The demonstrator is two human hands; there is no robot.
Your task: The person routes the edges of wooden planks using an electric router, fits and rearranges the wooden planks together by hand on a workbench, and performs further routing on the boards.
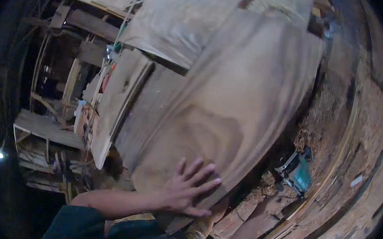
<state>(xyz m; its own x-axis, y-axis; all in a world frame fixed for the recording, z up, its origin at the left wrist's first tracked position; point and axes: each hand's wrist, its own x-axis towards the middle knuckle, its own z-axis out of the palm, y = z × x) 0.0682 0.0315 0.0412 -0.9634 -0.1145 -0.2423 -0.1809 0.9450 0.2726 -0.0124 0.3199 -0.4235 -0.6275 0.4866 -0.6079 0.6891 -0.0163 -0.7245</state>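
Observation:
My left hand (190, 186) lies flat with fingers spread on the near end of a wide wooden board (230, 100) with swirling dark grain. It holds nothing; the palm rests on the board's face close to the right edge. To the right of the board, my right hand (267, 209) is low in dark shadow with the forearm reaching forward. Its fingers cannot be made out. Just beyond it, a teal and black power tool (298, 172) sits among wood shavings; I cannot tell any contact between them.
Long rough timber (330, 211) runs along the right side. More boards lie beyond and left, including a pale plank (122, 99) and a wide grained slab (182, 19). A low bench (50, 129) stands at left. Shavings (258, 190) cover the ground by the tool.

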